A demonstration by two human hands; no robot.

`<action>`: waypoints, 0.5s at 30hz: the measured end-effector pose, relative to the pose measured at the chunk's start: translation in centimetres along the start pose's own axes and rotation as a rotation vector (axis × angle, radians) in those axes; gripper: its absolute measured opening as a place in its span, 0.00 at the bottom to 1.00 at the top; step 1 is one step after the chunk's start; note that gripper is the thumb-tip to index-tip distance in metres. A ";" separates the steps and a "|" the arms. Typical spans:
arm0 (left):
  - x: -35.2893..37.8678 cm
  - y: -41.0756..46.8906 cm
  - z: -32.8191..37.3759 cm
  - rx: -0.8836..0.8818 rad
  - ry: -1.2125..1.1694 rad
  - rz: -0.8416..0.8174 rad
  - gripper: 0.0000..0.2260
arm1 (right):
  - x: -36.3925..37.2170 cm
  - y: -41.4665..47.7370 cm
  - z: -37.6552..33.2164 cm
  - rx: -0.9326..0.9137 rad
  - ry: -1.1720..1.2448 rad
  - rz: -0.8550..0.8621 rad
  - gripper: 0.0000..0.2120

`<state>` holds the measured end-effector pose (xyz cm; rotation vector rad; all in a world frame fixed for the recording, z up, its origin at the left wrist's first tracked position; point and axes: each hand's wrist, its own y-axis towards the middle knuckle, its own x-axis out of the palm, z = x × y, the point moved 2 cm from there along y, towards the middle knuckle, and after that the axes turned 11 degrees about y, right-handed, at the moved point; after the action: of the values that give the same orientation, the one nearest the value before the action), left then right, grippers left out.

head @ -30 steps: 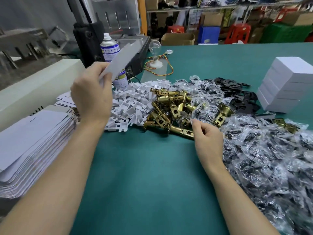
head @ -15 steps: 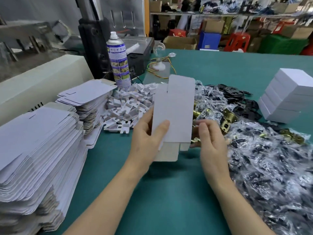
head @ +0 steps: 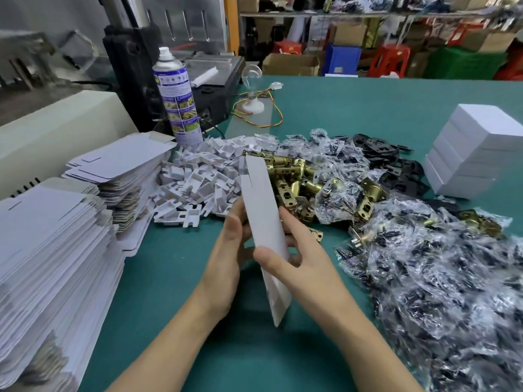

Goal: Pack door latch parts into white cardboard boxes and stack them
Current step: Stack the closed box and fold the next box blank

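A person holds one white cardboard box blank (head: 261,205) above the green tabletop (head: 175,292), just in front of the parts piles, its long side tilted away from the camera. The left hand (head: 226,250) grips its left edge with curled fingers behind the card. The right hand (head: 300,258) pinches it, thumb on the near face and fingers wrapped round the right edge. The blank looks folded flat, and nothing shows inside it.

At the far right, one stack of closed white boxes (head: 467,154) stands several layers high; the exact count and their contents cannot be seen. Two stacks of flat box blanks lie at the left: a tall near stack (head: 51,250) and a lower far stack (head: 121,168).

Across the middle lie heaps too dense to count: white plastic pieces (head: 198,176), then brass latch bolts (head: 294,176), then black plates (head: 390,159). Clear bags of dark small parts (head: 438,278) cover the right side. One spray can (head: 177,97) stands upright behind the plastic pieces.
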<state>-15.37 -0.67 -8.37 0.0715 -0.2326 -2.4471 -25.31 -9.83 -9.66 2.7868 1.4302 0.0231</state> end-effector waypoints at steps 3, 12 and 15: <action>-0.6 0.4 -0.2 0.055 0.099 0.077 0.39 | 0.8 -0.1 -0.2 -0.003 0.030 -0.095 0.35; -2.5 0.9 -0.6 0.282 0.357 0.196 0.10 | 1.2 -0.4 -0.3 0.141 0.233 -0.264 0.26; -3.0 1.2 -0.8 0.247 0.361 0.215 0.09 | 1.2 -0.5 0.1 0.220 0.277 -0.283 0.44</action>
<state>-12.17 0.17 -8.94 0.5608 -0.3590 -2.1355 -25.01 -8.55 -9.73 2.8028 1.9946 0.2765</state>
